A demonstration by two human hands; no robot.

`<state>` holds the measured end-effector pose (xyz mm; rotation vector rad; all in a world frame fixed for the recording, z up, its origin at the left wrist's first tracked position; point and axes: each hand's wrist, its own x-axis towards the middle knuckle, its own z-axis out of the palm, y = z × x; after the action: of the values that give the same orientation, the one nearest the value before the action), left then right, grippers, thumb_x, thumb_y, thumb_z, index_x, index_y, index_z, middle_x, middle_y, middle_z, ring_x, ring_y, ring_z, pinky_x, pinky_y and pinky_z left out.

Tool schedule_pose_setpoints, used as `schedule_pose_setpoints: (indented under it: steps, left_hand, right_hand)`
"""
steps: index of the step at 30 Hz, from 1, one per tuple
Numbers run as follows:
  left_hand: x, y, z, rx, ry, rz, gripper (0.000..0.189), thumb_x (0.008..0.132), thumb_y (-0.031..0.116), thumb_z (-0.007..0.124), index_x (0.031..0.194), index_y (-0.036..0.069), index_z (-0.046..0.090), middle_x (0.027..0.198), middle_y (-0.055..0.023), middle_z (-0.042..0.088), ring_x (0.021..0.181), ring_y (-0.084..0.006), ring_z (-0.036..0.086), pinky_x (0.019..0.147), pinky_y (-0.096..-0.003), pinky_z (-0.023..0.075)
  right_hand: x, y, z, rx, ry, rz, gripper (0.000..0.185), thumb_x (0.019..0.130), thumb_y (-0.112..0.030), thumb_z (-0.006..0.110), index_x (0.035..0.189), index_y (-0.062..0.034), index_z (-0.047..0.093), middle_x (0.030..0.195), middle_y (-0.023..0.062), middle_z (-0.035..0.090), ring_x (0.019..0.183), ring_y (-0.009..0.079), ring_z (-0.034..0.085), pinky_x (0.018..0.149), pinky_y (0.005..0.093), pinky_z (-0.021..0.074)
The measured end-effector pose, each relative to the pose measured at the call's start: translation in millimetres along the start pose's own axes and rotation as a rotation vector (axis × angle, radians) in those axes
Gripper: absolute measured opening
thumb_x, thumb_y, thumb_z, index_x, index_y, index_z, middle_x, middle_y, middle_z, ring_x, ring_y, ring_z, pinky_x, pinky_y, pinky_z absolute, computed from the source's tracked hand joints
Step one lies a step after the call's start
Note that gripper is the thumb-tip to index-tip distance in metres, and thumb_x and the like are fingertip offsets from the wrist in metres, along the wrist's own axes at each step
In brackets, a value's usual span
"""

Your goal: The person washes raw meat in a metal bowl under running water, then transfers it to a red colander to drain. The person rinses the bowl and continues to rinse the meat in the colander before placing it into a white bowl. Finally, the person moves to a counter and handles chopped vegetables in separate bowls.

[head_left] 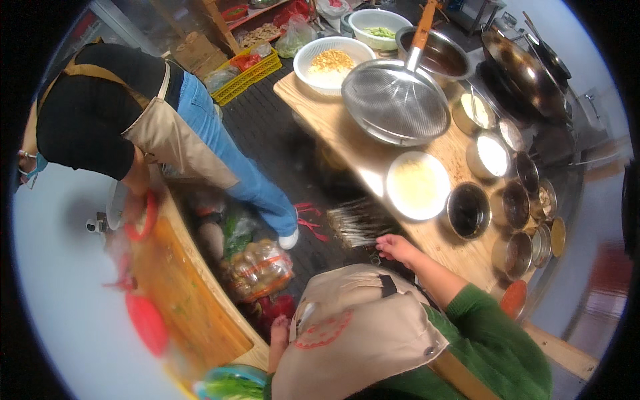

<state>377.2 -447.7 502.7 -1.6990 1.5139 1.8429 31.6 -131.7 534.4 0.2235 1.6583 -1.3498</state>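
My right hand [395, 247] hangs beside the near edge of the wooden table [370, 150], fingers loosely bent, holding nothing that shows. Below it lies a bundle of long pale stalks with dark ends [355, 220]. Small and partly turned away, my left hand [280, 327] is low beside my beige apron [350, 320]. On the table, a white plate [418, 186] bears pale yellow bits, beside a metal pot of dark liquid [468, 210]. A large mesh strainer [395, 100] with a wooden handle rests near a white colander [334, 65] holding golden bits.
Several metal seasoning pots [512, 255] line the table's right side, with a wok [520, 70] beyond. A co-worker in an apron [175, 145] bends over the left counter [185, 280]. Bagged produce [260, 270] and a yellow crate [247, 75] are lower down.
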Motion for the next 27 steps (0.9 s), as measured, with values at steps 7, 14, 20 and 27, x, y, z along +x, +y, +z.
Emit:
schedule_pose_setpoints:
  steps: [7, 14, 20, 27]
  left_hand:
    - [115, 113, 9, 0.096, -0.185, 0.096, 0.026, 0.088, 0.007, 0.049, 0.114, 0.008, 0.05, 0.089, -0.0017, 0.057, 0.072, -0.0112, 0.055, 0.06, -0.0239, 0.0452]
    - [185, 216, 10, 0.298, -0.366, 0.302, 0.029, 0.086, 0.003, 0.049, 0.116, 0.004, 0.048, 0.098, -0.0086, 0.062, 0.088, -0.018, 0.059, 0.076, -0.0297, 0.0484]
    - [247, 282, -15, 0.639, -0.278, 0.517, 0.027, 0.085, 0.014, 0.054, 0.109, 0.002, 0.054, 0.095, -0.0142, 0.064, 0.087, -0.0231, 0.062, 0.08, -0.0334, 0.0476]
    - [305, 379, 33, 0.789, -0.378, 0.641, 0.033, 0.085, 0.009, 0.055, 0.116, -0.002, 0.05, 0.091, -0.0051, 0.061, 0.078, -0.012, 0.056, 0.072, -0.0262, 0.0454]
  right_hand:
    - [-5, -20, 6, 0.064, 0.139, 0.105, 0.021, 0.092, -0.014, 0.05, 0.111, -0.0086, 0.053, 0.102, 0.0027, 0.061, 0.081, 0.012, 0.059, 0.071, 0.0276, 0.0477]
    - [72, -68, 63, 0.032, 0.074, -0.024, 0.019, 0.09, -0.014, 0.054, 0.108, -0.0082, 0.054, 0.096, -0.0004, 0.061, 0.079, 0.0093, 0.057, 0.069, 0.0248, 0.0458]
    - [132, -176, 124, -0.354, 0.306, -0.495, 0.03, 0.083, -0.015, 0.059, 0.11, -0.0023, 0.056, 0.093, 0.0128, 0.057, 0.087, 0.0247, 0.058, 0.079, 0.0335, 0.0462]
    - [165, -333, 138, -0.478, 0.618, -0.702, 0.032, 0.078, -0.007, 0.06, 0.109, -0.002, 0.057, 0.103, 0.0201, 0.051, 0.096, 0.0342, 0.054, 0.087, 0.0391, 0.0432]
